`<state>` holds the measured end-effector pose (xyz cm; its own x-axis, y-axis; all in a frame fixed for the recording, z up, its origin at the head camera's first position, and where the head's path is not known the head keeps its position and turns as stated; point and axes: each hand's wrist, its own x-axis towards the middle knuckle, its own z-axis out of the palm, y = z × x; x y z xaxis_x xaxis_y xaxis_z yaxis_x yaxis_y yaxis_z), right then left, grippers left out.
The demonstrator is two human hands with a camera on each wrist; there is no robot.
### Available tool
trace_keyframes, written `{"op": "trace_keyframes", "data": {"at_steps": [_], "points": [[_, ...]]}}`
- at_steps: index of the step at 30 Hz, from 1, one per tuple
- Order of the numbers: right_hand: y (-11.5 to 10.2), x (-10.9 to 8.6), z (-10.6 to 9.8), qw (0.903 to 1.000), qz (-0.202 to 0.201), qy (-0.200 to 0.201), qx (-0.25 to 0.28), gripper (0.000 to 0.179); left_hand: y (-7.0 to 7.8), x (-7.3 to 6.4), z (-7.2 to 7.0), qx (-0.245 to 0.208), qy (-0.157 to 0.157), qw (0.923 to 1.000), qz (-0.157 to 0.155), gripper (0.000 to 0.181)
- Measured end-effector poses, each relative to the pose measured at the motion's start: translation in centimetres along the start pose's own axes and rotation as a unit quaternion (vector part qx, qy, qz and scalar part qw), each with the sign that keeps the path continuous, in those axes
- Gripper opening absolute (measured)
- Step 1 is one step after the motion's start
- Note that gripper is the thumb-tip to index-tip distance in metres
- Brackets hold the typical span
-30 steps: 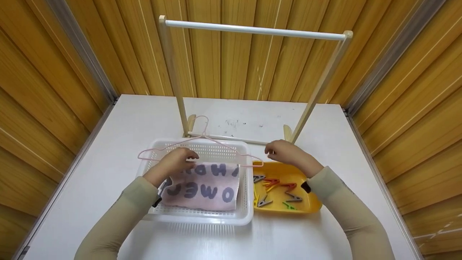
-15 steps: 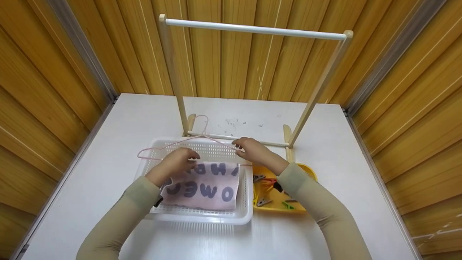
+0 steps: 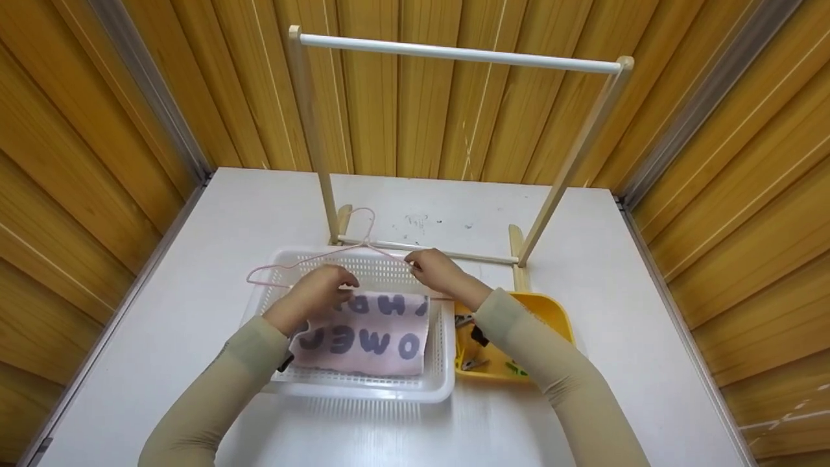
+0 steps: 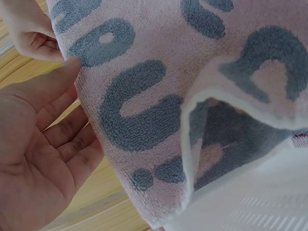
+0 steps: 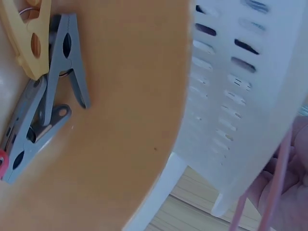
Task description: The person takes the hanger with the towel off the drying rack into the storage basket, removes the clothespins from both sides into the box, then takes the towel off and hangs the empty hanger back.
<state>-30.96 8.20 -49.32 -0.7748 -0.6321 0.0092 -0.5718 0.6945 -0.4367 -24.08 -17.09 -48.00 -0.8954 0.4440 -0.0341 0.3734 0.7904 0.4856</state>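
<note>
A pink towel with grey letters hangs over the lower bar of a thin pink clothes hanger, above a white perforated basket. My left hand pinches the towel's upper left edge; in the left wrist view its thumb lies on the front and the other fingers go behind. My right hand holds the hanger's right shoulder with curled fingers. In the right wrist view this hand is partly cut off, behind the pink bars.
A yellow tray with several clothes pegs stands right of the basket, partly under my right forearm. Behind both rises a wooden rack with a white top rail. Wood-patterned walls enclose the white table.
My right hand has moved left from above the yellow tray to the hanger's right shoulder and taken hold of it. The left hand, towel and hanger have stayed nearly still.
</note>
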Motion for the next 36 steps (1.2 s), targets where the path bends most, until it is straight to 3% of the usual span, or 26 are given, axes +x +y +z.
{"op": "trace_keyframes", "data": {"at_steps": [6,13,23,31,36], "points": [[0.2,-0.4,0.5,0.9989,0.008,0.013,0.045,0.028,0.0,0.0,0.0,0.019,0.020,0.9994,0.022,0.008],[0.2,-1.3,0.4,0.9955,0.001,0.050,0.081,0.027,0.1,0.1,-0.1,0.021,0.065,0.9964,0.049,0.005],[-0.2,-2.5,0.3,0.9894,-0.032,0.083,0.115,0.026,0.6,-0.2,-0.1,-0.022,0.101,0.9942,0.031,0.012],[-0.3,-3.3,-0.2,0.9843,-0.044,0.105,0.135,0.025,1.4,-0.9,-0.6,-0.021,0.151,0.9856,0.072,0.014],[0.0,-3.9,-0.7,0.9795,-0.050,0.120,0.153,0.024,2.3,-1.6,-1.3,-0.048,0.185,0.9795,0.063,0.016]]}}
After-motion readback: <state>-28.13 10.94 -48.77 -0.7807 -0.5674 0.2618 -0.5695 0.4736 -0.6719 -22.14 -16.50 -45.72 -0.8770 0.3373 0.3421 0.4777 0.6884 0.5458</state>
